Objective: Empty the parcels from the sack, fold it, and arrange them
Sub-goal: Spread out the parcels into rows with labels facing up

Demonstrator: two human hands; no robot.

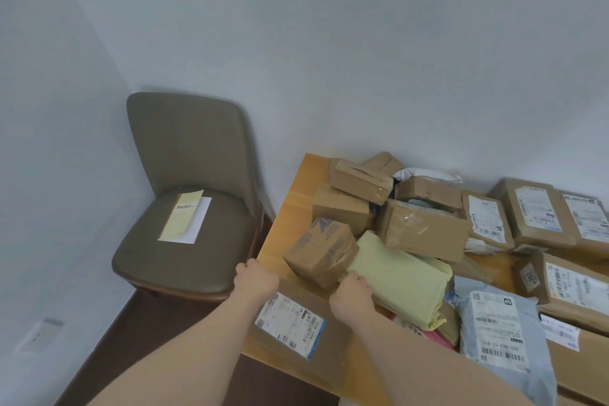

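Pretty dim, flat, bluish indoor light, no harsh glare anywhere. The padded grey-brown chair (188,194) throws a soft shadow on the pale wall (329,43) behind it. Wide-angle lens bends the edges, so the orange wooden worktop (290,217) tilts. Labels look slightly soft.

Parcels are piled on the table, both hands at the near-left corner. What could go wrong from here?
1. The flat box under the left hand sits at the table edge; a pull might tip it to the floor.
2. The right hand holds the yellow mailer, and the printed box leans against it; moving the mailer may topple that box.
3. The boxes stacked behind look loose and could slide.
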